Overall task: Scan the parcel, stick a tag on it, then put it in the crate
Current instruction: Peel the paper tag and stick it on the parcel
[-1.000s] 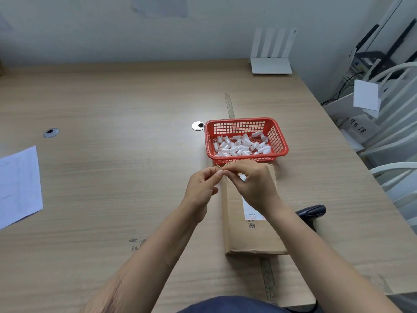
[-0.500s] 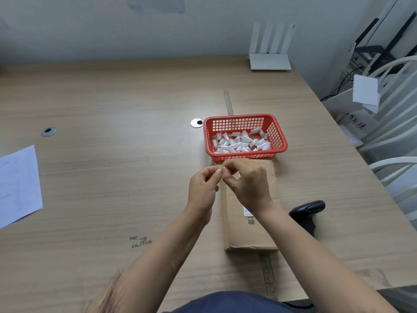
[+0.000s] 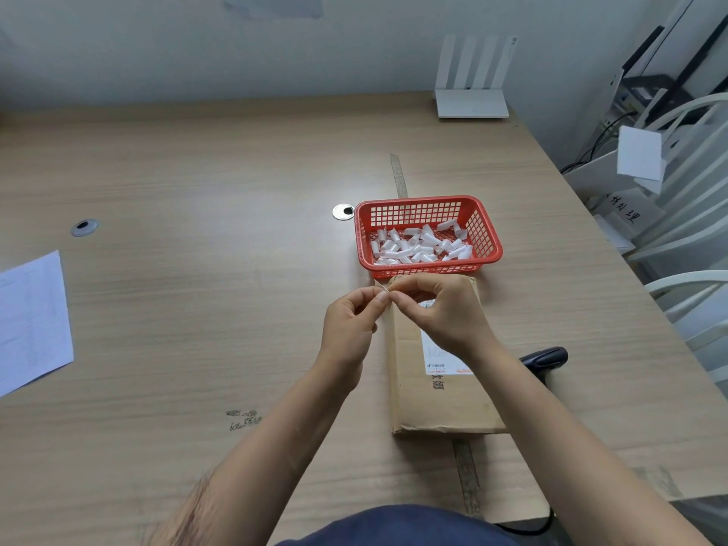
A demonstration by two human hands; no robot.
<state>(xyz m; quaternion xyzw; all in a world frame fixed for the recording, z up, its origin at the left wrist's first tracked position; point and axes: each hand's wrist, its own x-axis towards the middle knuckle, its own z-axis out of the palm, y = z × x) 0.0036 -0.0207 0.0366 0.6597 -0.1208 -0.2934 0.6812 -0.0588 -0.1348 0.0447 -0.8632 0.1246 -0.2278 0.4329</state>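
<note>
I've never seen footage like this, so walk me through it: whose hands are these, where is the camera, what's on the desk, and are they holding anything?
There is no machine here. The view comes from a wide-angle camera on a person's head, looking down at their own bare hands.

On the wooden desk lies a flat cardboard parcel with a white shipping label. Just beyond it sits a red mesh basket holding small white rolled tags. A black handheld scanner lies right of the parcel, a sheet of paper at the far left, and a white router at the back.

The left hand and right hand meet fingertip to fingertip above the parcel's far end, pinching something small and pale, probably a tag; it is too small to tell for sure.
</note>
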